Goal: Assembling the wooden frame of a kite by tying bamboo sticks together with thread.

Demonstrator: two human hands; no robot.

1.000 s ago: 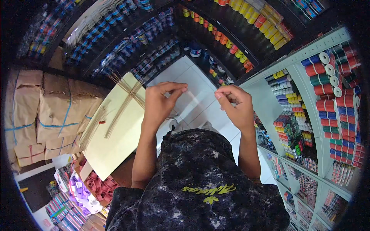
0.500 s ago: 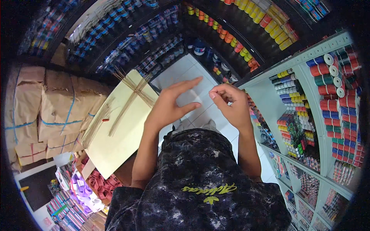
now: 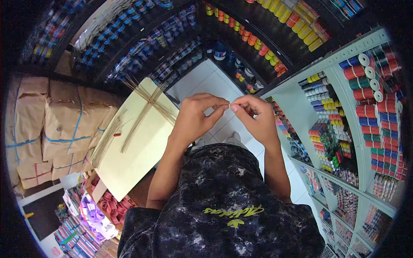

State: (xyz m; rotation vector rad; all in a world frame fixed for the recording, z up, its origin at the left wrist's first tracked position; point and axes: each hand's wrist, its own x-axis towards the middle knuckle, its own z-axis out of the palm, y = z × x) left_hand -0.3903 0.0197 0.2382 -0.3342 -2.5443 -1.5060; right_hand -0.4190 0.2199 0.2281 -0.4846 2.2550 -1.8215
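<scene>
In front of my chest, both hands are raised and their fingertips almost meet. My left hand (image 3: pixel 194 119) pinches thumb and forefinger together. My right hand (image 3: pixel 257 119) also has its thumb and forefinger closed, right beside the left fingertips. Whatever may be held between them is too small or thin to make out. Left of my left hand, a pale cream board (image 3: pixel 140 157) carries thin brown sticks (image 3: pixel 138 112), some crossing and bound together, others in a loose bunch. A small red piece (image 3: pixel 117 135) lies by the loose bunch.
Brown paper-wrapped parcels (image 3: pixel 62 116) tied with blue string are stacked at left. Below them are pink ribbon coils (image 3: pixel 115 207) and purple-and-white ribbons (image 3: pixel 94 217). A pale shelf unit (image 3: pixel 288 88) with colourful spools stands at right; dark shelves (image 3: pixel 254 32) line the far corner. Below is white tiled floor (image 3: pixel 200 79).
My left thumb and forefinger were spread wide and have closed to a pinch. The left hand has moved right, bringing its fingertips up to those of my right hand.
</scene>
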